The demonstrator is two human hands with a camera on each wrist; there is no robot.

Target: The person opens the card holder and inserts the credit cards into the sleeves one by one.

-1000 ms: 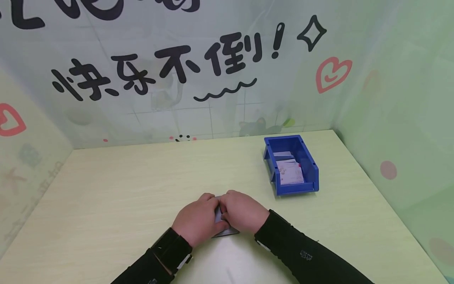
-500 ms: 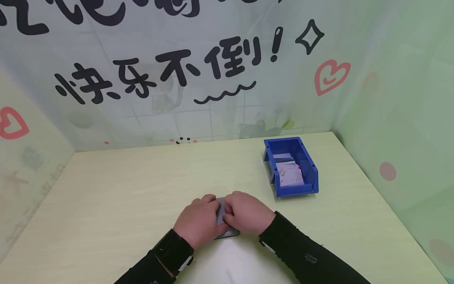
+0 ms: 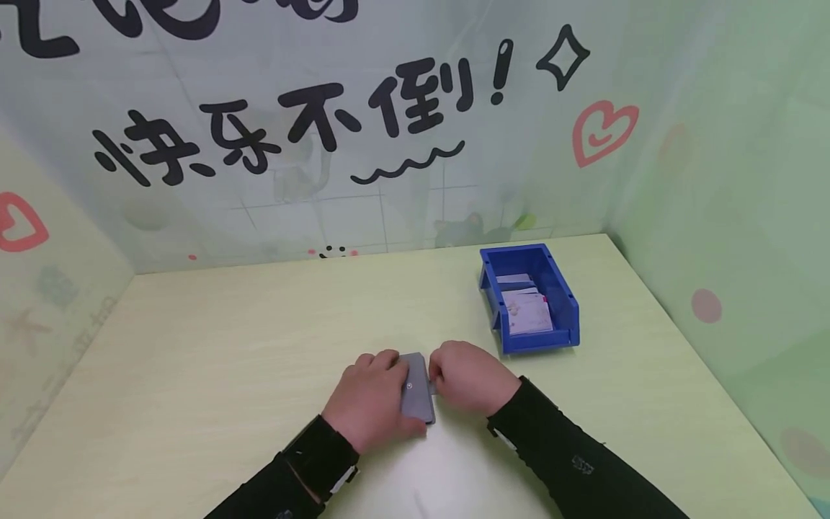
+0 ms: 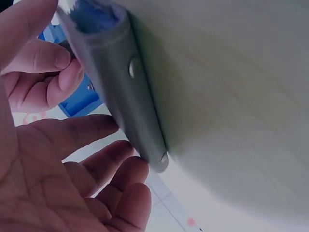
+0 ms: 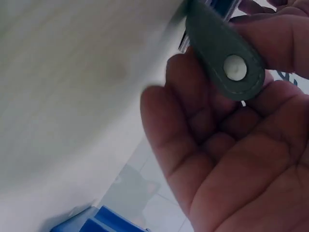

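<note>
A grey card holder [image 3: 416, 389] with a metal snap lies on the table in the head view. My left hand [image 3: 371, 400] grips it from the left, thumb at its near end and fingers towards its far end. On its right side, my right hand [image 3: 472, 378] pinches the closing strap. That strap [image 5: 212, 48] sticks out between thumb and fingers in the right wrist view, its round snap button [image 5: 235, 67] showing. The left wrist view shows the riveted spine [image 4: 123, 92] and a bluish inside at one end; the holder's contents are mostly hidden.
A blue bin [image 3: 570, 306] stands at the back right of the pale wooden table [image 3: 259, 331]. Several pinkish cards [image 3: 528, 313] lie in it. Printed cloth walls [image 3: 415, 209] enclose the table at the back and both sides.
My right hand has moved right, drawing the strap out from the card holder. More of the holder's grey face shows now, and my left hand has shifted slightly right.
</note>
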